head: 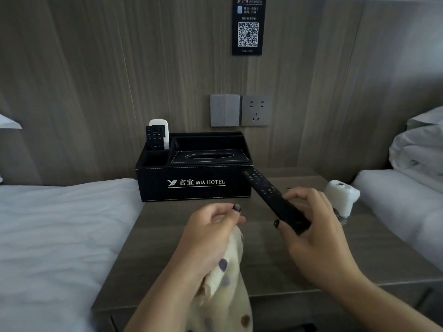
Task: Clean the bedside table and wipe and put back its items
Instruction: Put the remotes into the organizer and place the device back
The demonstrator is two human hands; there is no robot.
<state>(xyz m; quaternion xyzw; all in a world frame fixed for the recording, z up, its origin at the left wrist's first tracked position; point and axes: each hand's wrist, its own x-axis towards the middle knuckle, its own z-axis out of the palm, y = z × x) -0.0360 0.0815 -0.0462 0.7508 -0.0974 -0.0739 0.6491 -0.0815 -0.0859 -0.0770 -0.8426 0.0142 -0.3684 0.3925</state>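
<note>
On your far left lies a bed (52, 231) with a white sheet, its edge against the bedside table (153, 248). At the back of the table, against the wood wall, stands a black organizer box (194, 185) with hotel lettering on its front. Its back-left compartment holds two small remotes upright: a black remote (154, 138) in front of a white remote (161, 123). The tissue slot in the lid faces up beside them.

Your left hand (211, 238) hovers over the middle of the table, fingers curled around a cream cloth (230, 286) with dark dots, which hangs down from your fist toward the front edge.

Your right hand (311, 236) holds the long black remote (273, 197) by its near end, thumb under one side and fingers curled over the other. The remote is lifted off the table and points up and left, its far end in front of the box's right corner; whether it touches the box is hard to tell.

On the wall above are a double light switch (224, 110) and a socket (256, 110), with a dark QR-code sign (248, 26) higher up. Right of your hand a small white device (342, 196) stands on the table, near the second bed (407, 204) and its folded white duvet.
</note>
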